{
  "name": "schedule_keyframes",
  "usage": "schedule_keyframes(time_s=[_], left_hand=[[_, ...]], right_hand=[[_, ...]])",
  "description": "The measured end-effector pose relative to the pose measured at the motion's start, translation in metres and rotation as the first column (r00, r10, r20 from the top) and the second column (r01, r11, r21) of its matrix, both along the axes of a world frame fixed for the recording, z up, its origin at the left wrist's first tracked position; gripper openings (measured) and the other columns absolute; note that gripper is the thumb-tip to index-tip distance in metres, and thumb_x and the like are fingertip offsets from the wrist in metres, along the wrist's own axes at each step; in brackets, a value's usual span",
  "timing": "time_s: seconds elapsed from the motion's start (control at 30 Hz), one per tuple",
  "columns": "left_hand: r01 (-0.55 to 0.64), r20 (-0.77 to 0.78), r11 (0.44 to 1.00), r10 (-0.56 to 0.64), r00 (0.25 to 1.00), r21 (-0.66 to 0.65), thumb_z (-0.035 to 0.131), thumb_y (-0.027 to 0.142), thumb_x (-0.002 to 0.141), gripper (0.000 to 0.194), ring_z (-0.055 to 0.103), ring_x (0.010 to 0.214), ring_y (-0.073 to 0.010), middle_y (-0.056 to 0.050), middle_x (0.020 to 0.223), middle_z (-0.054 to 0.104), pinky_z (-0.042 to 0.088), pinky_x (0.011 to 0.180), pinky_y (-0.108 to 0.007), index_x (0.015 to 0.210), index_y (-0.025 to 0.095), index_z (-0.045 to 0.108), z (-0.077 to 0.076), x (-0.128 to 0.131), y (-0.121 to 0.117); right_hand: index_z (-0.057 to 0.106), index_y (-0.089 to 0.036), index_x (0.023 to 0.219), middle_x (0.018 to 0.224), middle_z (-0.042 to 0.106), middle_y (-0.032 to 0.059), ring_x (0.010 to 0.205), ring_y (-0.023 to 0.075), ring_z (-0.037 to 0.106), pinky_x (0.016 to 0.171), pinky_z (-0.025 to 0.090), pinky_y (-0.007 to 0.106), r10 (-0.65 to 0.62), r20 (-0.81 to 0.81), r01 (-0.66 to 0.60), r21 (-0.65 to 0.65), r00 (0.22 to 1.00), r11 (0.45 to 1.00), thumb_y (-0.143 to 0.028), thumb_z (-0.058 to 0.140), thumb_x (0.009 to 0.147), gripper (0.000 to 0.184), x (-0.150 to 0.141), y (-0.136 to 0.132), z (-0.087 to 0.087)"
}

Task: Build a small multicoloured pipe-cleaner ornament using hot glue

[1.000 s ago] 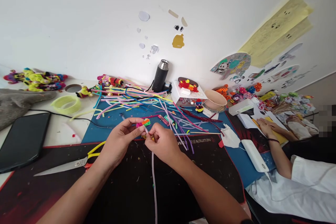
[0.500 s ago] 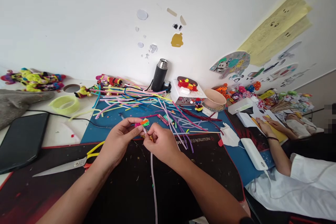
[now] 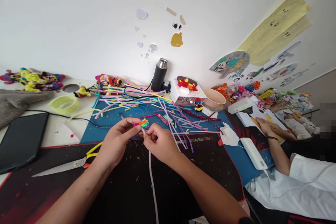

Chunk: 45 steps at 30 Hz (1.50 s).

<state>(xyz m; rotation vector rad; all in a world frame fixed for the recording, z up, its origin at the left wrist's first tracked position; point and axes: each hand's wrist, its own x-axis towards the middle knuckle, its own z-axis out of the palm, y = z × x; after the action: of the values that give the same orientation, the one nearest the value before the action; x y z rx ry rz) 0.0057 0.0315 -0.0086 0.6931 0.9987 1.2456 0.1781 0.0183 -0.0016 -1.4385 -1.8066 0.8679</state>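
Between thumb and fingers, my left hand (image 3: 122,136) pinches a small pipe-cleaner figure (image 3: 143,123) in pink, orange and green. Just to its right, my right hand (image 3: 160,141) is closed on a pale lilac pipe cleaner (image 3: 151,178), whose long tail hangs down over the black mat. The lilac strand runs up to the figure; its exact join is hidden by the fingers. Scissors (image 3: 76,163) with yellow and red handles lie partly under my left forearm, blades pointing left.
Loose pipe cleaners (image 3: 136,99) lie piled behind my hands. A black flask (image 3: 159,75) stands by the wall. A phone (image 3: 22,141) lies at left, a beige bowl (image 3: 214,99) back right. At right, a co-worker's hands (image 3: 266,126) rest on papers near a white device (image 3: 253,154).
The hanging tail of the lilac pipe cleaner has shifted slightly left at its top. The figure has turned a little in my left hand; both hands stay almost in place.
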Motion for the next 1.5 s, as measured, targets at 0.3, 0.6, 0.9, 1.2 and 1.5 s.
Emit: schedule_keyframes(time_s=[0.3,0.6,0.9,1.2,1.5], left_hand=[[-0.026,0.034,0.998,0.028,0.999,-0.062,0.111,0.042,0.047,0.047,0.065,0.083,-0.0196,-0.005,0.089,0.078,0.050,0.075,-0.028,0.082,0.020,0.088,0.002,0.000,0.001],[-0.014,0.128,0.993,0.029,0.991,-0.114,0.111,0.033,0.043,0.045,0.067,0.082,-0.0190,-0.005,0.087,0.079,0.054,0.075,-0.027,0.080,0.019,0.089,0.004,-0.001,0.002],[-0.008,0.206,0.991,0.035,0.978,-0.133,0.109,0.025,0.049,0.040,0.068,0.077,-0.0166,-0.003,0.083,0.079,0.055,0.072,-0.026,0.083,0.018,0.088,0.001,-0.003,0.004],[-0.001,0.251,0.989,0.039,0.967,-0.147,0.106,0.020,0.053,0.036,0.071,0.078,-0.0167,-0.004,0.083,0.081,0.056,0.078,-0.027,0.083,0.017,0.087,-0.003,-0.002,0.005],[0.051,0.281,0.974,0.014,0.960,-0.222,0.102,0.016,0.055,0.032,0.072,0.075,-0.0177,-0.006,0.081,0.081,0.059,0.073,-0.027,0.084,0.015,0.087,-0.006,-0.003,0.006]], right_hand=[[0.055,-0.026,0.080,0.062,0.053,-0.0071,0.055,0.0136,0.050,0.058,0.037,0.027,0.043,-0.135,-0.052,-0.060,0.990,0.997,-0.036,0.063,0.091,0.018,0.003,-0.002,-0.005],[0.059,-0.024,0.085,0.072,0.064,-0.0036,0.061,0.0146,0.060,0.060,0.046,0.026,0.021,-0.392,-0.111,-0.208,0.920,0.972,-0.039,0.069,0.096,0.022,0.005,-0.001,-0.014],[0.058,-0.023,0.089,0.068,0.068,-0.0044,0.044,0.0100,0.053,0.045,0.039,0.023,-0.017,-0.560,-0.215,-0.346,0.829,0.914,-0.055,0.077,0.091,0.037,-0.001,0.003,-0.010],[0.064,-0.023,0.086,0.058,0.052,-0.0079,0.050,0.0105,0.043,0.049,0.033,0.024,-0.028,-0.477,-0.131,-0.296,0.879,0.946,-0.055,0.075,0.090,0.034,-0.001,0.003,-0.011],[0.067,-0.022,0.085,0.064,0.050,-0.0063,0.055,0.0113,0.040,0.050,0.033,0.024,-0.055,-0.434,-0.083,-0.293,0.899,0.953,-0.054,0.075,0.090,0.033,0.000,0.002,-0.014]])
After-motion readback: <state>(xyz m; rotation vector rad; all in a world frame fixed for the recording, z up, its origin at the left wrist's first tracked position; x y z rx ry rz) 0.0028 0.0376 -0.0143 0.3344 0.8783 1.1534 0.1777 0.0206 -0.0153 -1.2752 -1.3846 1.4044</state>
